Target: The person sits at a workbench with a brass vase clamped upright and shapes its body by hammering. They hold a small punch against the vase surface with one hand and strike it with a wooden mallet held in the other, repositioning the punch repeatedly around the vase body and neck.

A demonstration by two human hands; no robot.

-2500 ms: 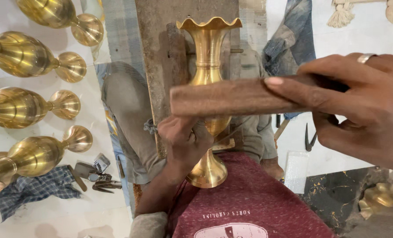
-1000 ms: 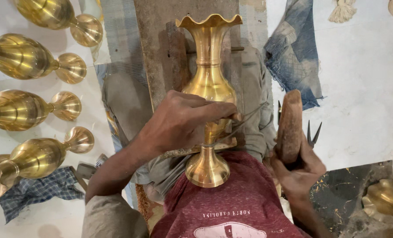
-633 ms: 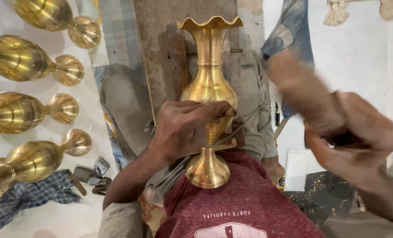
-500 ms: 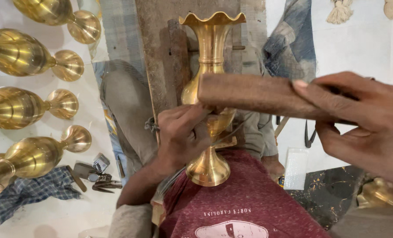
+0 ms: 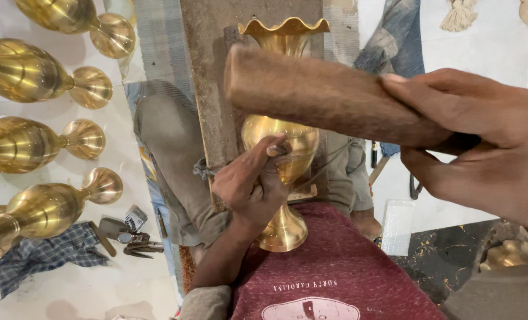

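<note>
The right hand [image 5: 483, 148] grips a brown wooden mallet [image 5: 317, 95] raised above the fluted brass vase [image 5: 282, 142] lying in the lap; the left hand [image 5: 249, 184], fingers closed (around a thin tool, seemingly), steadies its belly.

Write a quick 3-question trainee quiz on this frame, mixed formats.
1. True or false: the right hand grips a wooden mallet raised above the vase.
2. Multiple choice: the left hand rests on the vase's A) rim B) body C) foot.
3. Fill in: other brass vases lie on their ___ at the image's left.

Key: 1 true; 2 B; 3 sides.
</note>
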